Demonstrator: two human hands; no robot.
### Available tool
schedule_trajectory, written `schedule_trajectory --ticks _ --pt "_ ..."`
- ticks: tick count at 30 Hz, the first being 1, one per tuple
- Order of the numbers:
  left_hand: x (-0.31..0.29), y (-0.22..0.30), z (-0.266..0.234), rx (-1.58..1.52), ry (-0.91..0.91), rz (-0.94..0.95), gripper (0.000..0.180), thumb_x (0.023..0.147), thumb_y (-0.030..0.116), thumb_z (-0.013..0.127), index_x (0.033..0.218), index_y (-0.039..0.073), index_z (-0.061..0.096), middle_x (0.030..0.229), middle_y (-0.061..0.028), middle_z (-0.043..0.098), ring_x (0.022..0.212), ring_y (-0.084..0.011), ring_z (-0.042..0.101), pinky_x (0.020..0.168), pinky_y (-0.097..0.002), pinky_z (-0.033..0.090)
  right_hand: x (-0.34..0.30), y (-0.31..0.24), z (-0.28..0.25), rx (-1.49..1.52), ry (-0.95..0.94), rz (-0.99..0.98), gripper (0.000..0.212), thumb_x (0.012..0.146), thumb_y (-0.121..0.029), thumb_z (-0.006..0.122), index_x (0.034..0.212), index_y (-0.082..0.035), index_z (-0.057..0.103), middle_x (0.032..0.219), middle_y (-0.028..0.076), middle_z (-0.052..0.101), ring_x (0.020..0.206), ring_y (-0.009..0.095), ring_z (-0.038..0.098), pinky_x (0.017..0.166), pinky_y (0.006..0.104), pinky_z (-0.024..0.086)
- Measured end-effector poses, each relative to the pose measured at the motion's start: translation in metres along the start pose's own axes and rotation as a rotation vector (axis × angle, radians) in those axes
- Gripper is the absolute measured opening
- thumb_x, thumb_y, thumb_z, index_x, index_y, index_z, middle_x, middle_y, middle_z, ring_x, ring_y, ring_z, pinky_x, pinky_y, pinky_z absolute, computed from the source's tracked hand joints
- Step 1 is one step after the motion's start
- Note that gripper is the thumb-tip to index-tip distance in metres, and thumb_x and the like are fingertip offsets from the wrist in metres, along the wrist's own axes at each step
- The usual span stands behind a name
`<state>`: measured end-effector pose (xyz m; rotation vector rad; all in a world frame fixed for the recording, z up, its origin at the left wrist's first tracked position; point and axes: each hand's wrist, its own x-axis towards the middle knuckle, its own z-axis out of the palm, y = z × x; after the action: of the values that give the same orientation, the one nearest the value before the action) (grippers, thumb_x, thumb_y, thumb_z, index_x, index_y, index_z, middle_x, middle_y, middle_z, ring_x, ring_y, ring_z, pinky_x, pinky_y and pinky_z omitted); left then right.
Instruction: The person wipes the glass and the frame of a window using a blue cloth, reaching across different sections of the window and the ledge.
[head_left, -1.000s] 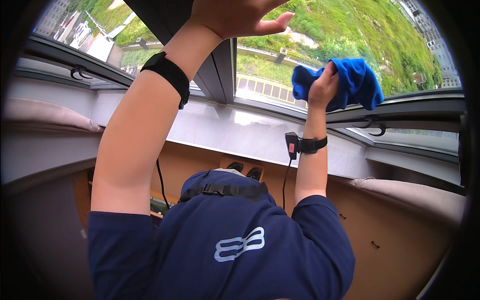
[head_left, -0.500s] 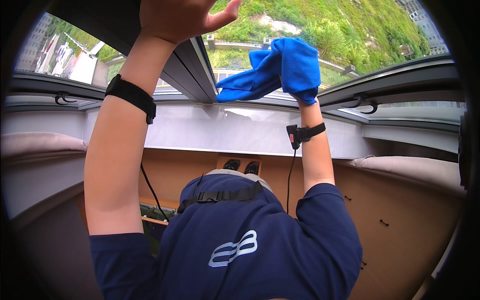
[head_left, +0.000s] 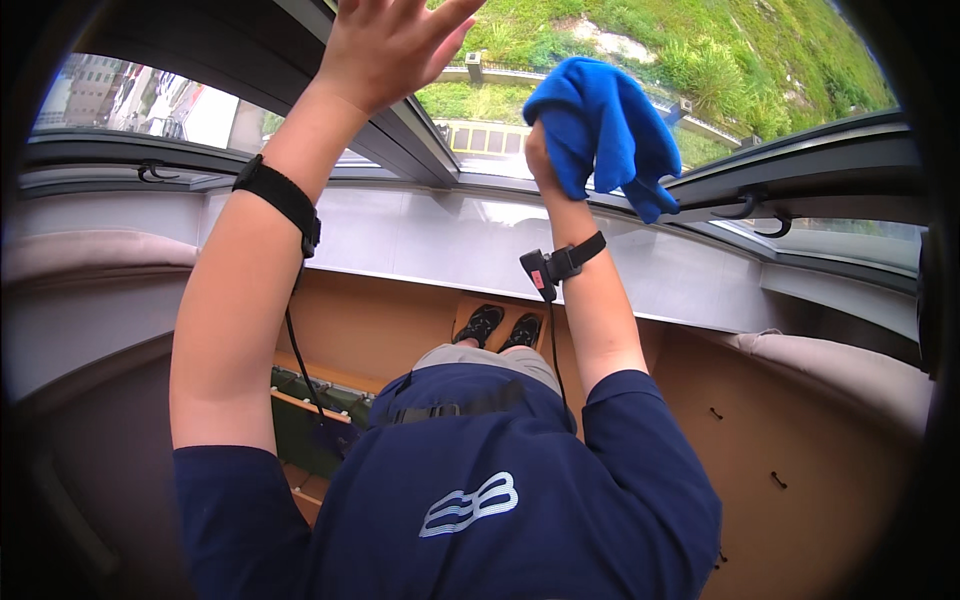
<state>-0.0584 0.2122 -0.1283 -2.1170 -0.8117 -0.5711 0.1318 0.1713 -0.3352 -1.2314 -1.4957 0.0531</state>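
Nearest to us is our navy shirt with a pale wavy emblem on its back. Below it our black shoes stand on the wooden floor, and left of the shoes sits a green crate; we cannot tell what it holds. Above the shoes our right hand has its fingers closed on a blue cloth, pressed to the window pane. Our left hand spreads its fingers wide, flat against the dark frame left of the cloth.

Fuzzy blue cloth; glossy window glass.
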Motion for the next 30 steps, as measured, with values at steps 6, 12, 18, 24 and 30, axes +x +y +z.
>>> schedule_trajectory --ticks 6,12,18,24,30 --pt "-0.003 0.089 0.023 -0.223 -0.352 0.509 0.083 0.082 0.033 0.068 0.152 0.035 0.024 0.158 0.0060 0.025 0.145 -0.0123 0.025 0.122 -0.0379 0.012 -0.028 -0.003 0.028 0.324 -0.318 0.031 0.042 0.092 -0.024 0.056 0.130 -0.009 0.052 0.134 0.018 0.052 0.123 0.034 0.050 0.103 0.0410 0.041" --pt "-0.063 0.113 0.105 0.008 -0.073 0.366 0.061 0.088 0.032 0.058 0.146 0.036 0.039 0.155 0.0027 0.034 0.146 -0.0202 0.025 0.120 -0.0507 -0.002 -0.075 0.096 -0.088 -0.198 -0.263 -0.137 0.047 0.077 -0.021 0.076 0.121 -0.013 0.062 0.121 0.011 0.063 0.114 0.031 0.058 0.099 0.0414 0.044" --pt "-0.067 0.127 0.143 0.017 0.172 0.265 0.054 0.087 0.036 0.051 0.140 0.043 0.045 0.152 0.0092 0.039 0.142 -0.0132 0.033 0.120 -0.0519 0.000 -0.048 0.180 -0.163 -0.224 0.215 0.079 0.039 0.090 -0.018 0.063 0.124 -0.004 0.052 0.119 0.013 0.061 0.106 0.025 0.059 0.097 0.0378 0.046" --pt "-0.070 0.130 0.149 -0.012 0.175 0.245 0.057 0.084 0.030 0.047 0.140 0.044 0.045 0.153 0.0091 0.038 0.142 -0.0140 0.033 0.120 -0.0528 -0.002 -0.068 0.155 -0.048 0.002 0.569 0.430 0.023 0.102 -0.024 0.045 0.091 -0.004 0.051 0.085 0.011 0.064 0.076 0.017 0.061 0.072 0.0307 0.049" --pt "-0.063 0.126 0.136 0.038 0.128 0.320 0.053 0.090 0.029 0.037 0.139 0.045 0.046 0.152 0.0069 0.039 0.142 -0.0175 0.033 0.120 -0.0521 -0.002 -0.114 0.074 0.086 0.469 -0.024 0.629 0.015 0.089 -0.019 0.057 0.100 -0.008 0.055 0.095 0.008 0.062 0.083 0.021 0.057 0.072 0.0371 0.045"
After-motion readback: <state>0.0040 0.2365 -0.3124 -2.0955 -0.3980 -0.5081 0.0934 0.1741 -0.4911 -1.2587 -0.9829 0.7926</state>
